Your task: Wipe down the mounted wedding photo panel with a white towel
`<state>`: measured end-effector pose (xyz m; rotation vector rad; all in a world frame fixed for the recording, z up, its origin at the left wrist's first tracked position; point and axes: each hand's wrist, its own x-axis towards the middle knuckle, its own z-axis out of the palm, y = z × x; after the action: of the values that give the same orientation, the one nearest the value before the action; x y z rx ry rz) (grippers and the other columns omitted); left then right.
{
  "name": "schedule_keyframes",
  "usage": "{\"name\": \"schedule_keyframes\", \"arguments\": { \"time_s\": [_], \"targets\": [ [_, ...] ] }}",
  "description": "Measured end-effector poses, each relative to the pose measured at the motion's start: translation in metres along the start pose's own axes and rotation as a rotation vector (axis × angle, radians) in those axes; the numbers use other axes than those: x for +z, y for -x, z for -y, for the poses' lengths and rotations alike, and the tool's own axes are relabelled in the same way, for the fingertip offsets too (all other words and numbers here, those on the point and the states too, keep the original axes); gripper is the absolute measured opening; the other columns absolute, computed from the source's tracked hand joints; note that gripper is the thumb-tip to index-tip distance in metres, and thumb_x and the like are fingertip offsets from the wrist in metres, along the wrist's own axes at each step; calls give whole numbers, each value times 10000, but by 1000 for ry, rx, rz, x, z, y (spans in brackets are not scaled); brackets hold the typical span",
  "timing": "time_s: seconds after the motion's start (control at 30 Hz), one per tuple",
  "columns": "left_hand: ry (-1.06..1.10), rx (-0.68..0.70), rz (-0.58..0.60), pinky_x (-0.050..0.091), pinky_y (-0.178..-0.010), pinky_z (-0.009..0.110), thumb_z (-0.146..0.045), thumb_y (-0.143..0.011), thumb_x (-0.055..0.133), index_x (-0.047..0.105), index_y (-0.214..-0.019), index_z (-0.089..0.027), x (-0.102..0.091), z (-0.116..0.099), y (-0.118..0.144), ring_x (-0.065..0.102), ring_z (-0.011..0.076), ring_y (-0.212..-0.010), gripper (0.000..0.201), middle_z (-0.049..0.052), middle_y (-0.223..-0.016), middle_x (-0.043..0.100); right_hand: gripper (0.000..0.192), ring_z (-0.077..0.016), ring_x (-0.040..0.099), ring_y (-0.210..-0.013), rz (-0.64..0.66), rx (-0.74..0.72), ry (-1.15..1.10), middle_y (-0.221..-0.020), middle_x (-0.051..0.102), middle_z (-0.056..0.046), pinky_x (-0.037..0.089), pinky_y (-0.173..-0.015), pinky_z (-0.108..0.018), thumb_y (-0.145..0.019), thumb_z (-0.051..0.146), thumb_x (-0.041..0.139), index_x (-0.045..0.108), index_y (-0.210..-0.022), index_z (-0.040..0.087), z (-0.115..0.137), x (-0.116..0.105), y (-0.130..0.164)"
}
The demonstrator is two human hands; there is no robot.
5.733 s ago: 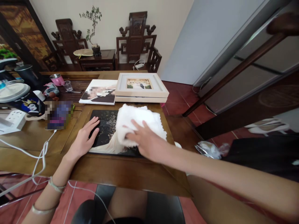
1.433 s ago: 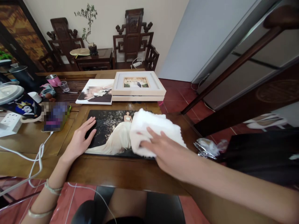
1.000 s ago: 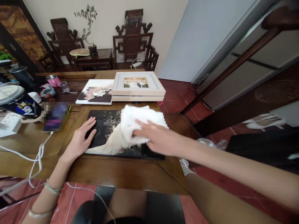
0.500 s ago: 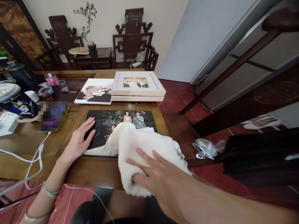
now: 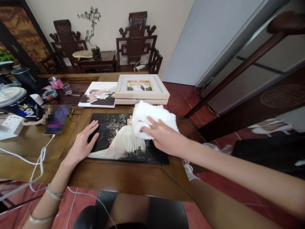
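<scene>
A large dark photo print (image 5: 119, 143) showing a figure in a white dress lies flat on the wooden table (image 5: 111, 176). My left hand (image 5: 83, 143) rests flat on the print's left edge, fingers spread. My right hand (image 5: 164, 136) presses a folded white towel (image 5: 150, 119) onto the print's upper right part, fingers lying over the cloth. The towel hides that corner of the picture.
Behind the print lie a second photo print (image 5: 98, 95) and a stacked pale wooden frame (image 5: 141, 90). At the left are a white power strip (image 5: 9, 125), cables (image 5: 40, 157), a pink cup (image 5: 56, 82) and a small glass (image 5: 67, 88). Carved chairs stand by the far wall.
My right hand has swept the towel from the print's near right edge up to its far right corner. Earlier it moved back and forth across the picture. My left hand has stayed put.
</scene>
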<state>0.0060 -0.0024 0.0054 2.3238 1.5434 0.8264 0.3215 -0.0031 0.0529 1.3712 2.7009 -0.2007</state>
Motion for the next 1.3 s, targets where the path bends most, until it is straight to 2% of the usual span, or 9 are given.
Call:
{"name": "schedule_keyframes", "arguments": {
  "time_s": [0.17, 0.3, 0.4, 0.5, 0.7, 0.9, 1.1, 1.2, 1.3],
  "targets": [
    [0, -15, 8, 339, -1148, 478, -504, -966, 425, 575, -1324, -131, 1, 1, 0, 444, 277, -1365, 538, 134, -1448, 506, 706, -468, 166, -1426, 175, -68, -93, -1569, 303, -135, 333, -1035, -679, -621, -34, 536, 573, -1296, 173, 49, -2, 37],
    [-5, -16, 10, 335, -1150, 478, -502, -966, 423, 571, -1327, -137, 1, 1, 1, 440, 272, -1369, 534, 130, -1450, 505, 746, -463, 178, -1425, 363, -221, -225, -1559, 333, -90, 301, -1042, -710, -519, 17, 611, 610, -1233, 236, 74, -6, 49],
    [0, -14, 11, 332, -1153, 477, -500, -966, 425, 573, -1324, -135, 1, 0, 1, 437, 266, -1372, 532, 131, -1447, 508, 651, -373, 206, -1443, 285, -240, -260, -1534, 386, -87, 290, -1096, -636, -614, -27, 523, 628, -1205, 224, 67, -13, 40],
    [3, -12, 9, 335, -1150, 487, -505, -965, 425, 575, -1322, -152, 0, -1, 1, 442, 261, -1369, 524, 123, -1447, 509, 650, -303, 235, -1446, 138, -186, -246, -1435, 514, -123, 273, -1138, -550, -671, -77, 428, 611, -1233, 194, 39, -17, 17],
    [6, -13, 13, 333, -1152, 477, -496, -968, 425, 581, -1316, -135, -1, -1, 1, 441, 271, -1368, 525, 134, -1446, 508, 651, -343, 281, -1423, -15, -54, -44, -1283, 602, -193, 341, -1080, -549, -699, -96, 379, 535, -1299, 105, -12, -8, -20],
    [1, -4, 5, 336, -1153, 467, -477, -971, 428, 578, -1319, -122, 0, 1, 1, 443, 272, -1366, 519, 142, -1443, 511, 661, -446, 192, -1428, 53, 1, -20, -1513, 386, -195, 329, -1042, -648, -671, -67, 446, 548, -1301, 105, 29, 1, 15],
    [-12, -8, 13, 337, -1151, 470, -472, -972, 425, 565, -1330, -125, 1, 1, 1, 440, 263, -1370, 518, 137, -1446, 508, 750, -444, 182, -1430, 354, -281, -218, -1553, 339, -94, 267, -1068, -698, -541, 32, 617, 603, -1260, 244, 84, -6, 46],
    [-8, -8, 14, 340, -1149, 471, -475, -972, 419, 566, -1329, -118, 0, 0, 1, 441, 265, -1369, 525, 142, -1446, 507, 652, -377, 185, -1445, 300, -324, -237, -1540, 370, -65, 247, -1111, -655, -633, 4, 557, 615, -1242, 231, 81, -11, 37],
    [-6, -8, 16, 342, -1147, 483, -483, -972, 413, 570, -1326, -136, 0, 0, 1, 443, 267, -1368, 519, 132, -1446, 508, 658, -308, 223, -1448, 150, -274, -231, -1484, 466, -78, 253, -1143, -577, -659, -81, 446, 620, -1220, 216, 55, -12, 12]
  ]
}}
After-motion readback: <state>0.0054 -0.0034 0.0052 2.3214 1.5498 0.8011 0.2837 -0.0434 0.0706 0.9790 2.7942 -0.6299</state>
